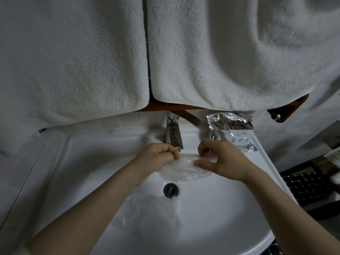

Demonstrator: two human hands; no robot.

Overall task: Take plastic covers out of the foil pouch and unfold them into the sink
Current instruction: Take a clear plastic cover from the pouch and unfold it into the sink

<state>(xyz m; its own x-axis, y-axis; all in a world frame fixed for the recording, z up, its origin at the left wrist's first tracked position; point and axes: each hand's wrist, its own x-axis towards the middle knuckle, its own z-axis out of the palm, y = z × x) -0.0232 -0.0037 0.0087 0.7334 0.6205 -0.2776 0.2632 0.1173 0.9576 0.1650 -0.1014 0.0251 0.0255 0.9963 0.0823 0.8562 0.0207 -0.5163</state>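
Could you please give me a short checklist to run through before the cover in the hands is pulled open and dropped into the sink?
1. Both hands hold the cover: ok. The left hand and the right hand each pinch the clear plastic cover.
2. Cover is over the sink: ok, it hangs above the drain.
3. Cover is clear of the faucet: cannot tell, the spout tip sits right beside the left hand's fingers.
4. Landing room in the basin: ok, though earlier covers already lie below the drain.
5. Foil pouch within reach for the next one: ok, it rests on the rim behind the right hand.
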